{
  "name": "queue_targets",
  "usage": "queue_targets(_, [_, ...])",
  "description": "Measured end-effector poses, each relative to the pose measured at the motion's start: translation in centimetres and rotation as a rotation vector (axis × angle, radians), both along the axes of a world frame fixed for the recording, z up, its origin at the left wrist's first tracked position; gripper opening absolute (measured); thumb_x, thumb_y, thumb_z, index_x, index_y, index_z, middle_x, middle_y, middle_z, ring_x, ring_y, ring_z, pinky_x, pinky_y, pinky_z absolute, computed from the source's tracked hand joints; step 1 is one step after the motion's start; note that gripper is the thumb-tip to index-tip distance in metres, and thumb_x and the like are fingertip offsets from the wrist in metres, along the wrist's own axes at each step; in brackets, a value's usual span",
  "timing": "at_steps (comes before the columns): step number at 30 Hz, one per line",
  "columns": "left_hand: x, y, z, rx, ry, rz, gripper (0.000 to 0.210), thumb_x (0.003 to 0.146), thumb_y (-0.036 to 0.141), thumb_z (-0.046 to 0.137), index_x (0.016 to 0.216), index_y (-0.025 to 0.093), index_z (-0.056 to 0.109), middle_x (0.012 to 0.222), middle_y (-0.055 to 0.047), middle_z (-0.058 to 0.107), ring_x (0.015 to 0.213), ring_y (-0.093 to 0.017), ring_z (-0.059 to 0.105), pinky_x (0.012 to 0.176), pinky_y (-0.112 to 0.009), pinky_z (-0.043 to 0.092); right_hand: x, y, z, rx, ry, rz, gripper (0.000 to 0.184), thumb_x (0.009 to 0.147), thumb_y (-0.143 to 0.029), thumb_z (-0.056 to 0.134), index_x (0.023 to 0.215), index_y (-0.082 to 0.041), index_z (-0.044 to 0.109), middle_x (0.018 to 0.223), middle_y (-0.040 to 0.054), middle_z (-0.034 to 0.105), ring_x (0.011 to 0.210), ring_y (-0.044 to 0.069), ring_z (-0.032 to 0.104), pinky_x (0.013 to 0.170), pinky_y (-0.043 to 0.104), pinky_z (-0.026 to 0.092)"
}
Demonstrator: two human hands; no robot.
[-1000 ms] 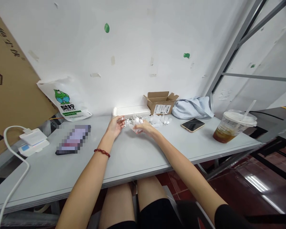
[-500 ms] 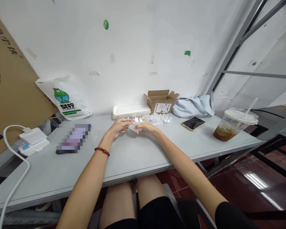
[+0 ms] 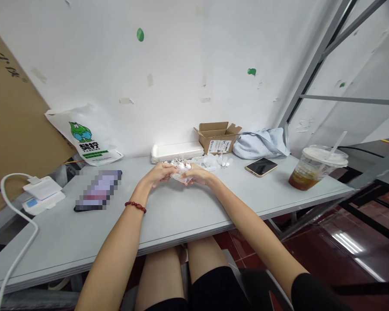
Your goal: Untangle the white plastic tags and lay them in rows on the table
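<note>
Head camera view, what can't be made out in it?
In the head view:
Small white pieces in clear plastic: too small to identify, partly covered by the left hand and right hand.
Open brown cardboard box: bottom hidden behind its front wall.
Flat dark-edged phone: screen blurred into blocks.
Large brown cardboard carton: cut off by the left edge.

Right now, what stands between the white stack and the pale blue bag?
The open cardboard box stands between the white stack and pale blue bag, in the head view.
</note>
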State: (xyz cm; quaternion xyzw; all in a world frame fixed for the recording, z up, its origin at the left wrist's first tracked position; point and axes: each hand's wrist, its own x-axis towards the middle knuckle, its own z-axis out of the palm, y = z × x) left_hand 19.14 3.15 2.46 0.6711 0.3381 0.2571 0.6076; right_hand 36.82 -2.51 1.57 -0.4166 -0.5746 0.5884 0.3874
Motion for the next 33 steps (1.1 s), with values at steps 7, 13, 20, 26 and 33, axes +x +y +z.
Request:
queue_targets(7, [0.2,0.2,-0.2,0.022,-0.115,0.113,0.033,0.056,0.031,0.073,0.045,0.017,0.045,0.047,0.007,0.029,0.042,-0.004,0.02,0.044,-0.024,0.011,0.3,0.3,-0.1,-0.026,0.015,0.002,0.031,0.057,-0.026,0.071,0.082,-0.018,0.054,0.064,-0.0009,0.063,0.047,0.012,0.058,0.036,0.019,0.033])
queue_targets(13, [0.4,0.3,-0.4,0.024,-0.123,0.201,0.032,0.057,0.029,0.069,0.045,0.019,0.041,0.046,0.007,0.029,0.041,-0.004,0.021,0.043,-0.023,0.012,0.1,0.2,0.0,0.027,0.034,-0.03,0.025,0.056,-0.025,0.07,0.072,-0.018,0.053,0.054,-0.004,0.057,0.041,0.006,0.045,0.036,0.018,0.031])
queue_targets(20, [0.5,0.7,-1.3,-0.018,-0.027,0.228,0.025,0.057,0.031,0.065,0.048,0.018,0.046,0.043,0.008,0.028,0.038,-0.003,0.018,0.041,-0.022,0.009,-0.2,0.3,-0.3,0.094,-0.006,-0.074,0.027,0.052,-0.019,0.07,0.071,-0.018,0.051,0.054,-0.0067,0.052,0.043,0.006,0.042,0.036,0.018,0.031])
queue_targets(26, [0.5,0.8,-1.5,0.001,0.018,0.247,0.026,0.061,0.039,0.065,0.055,0.015,0.055,0.044,0.008,0.029,0.038,-0.003,0.018,0.042,-0.022,0.009,-0.1,0.2,-0.1,0.107,-0.066,-0.111,0.03,0.052,-0.017,0.069,0.075,-0.018,0.051,0.056,-0.0077,0.053,0.042,0.006,0.043,0.035,0.018,0.034])
queue_targets(33, [0.7,0.5,-1.3,0.154,0.033,0.168,0.034,0.061,0.04,0.069,0.049,0.016,0.047,0.047,0.007,0.03,0.045,-0.005,0.022,0.045,-0.024,0.013,0.0,0.7,-0.7,0.058,-0.327,-0.193,0.017,0.054,-0.018,0.068,0.062,-0.015,0.054,0.046,-0.0054,0.052,0.044,0.008,0.047,0.039,0.017,0.04])
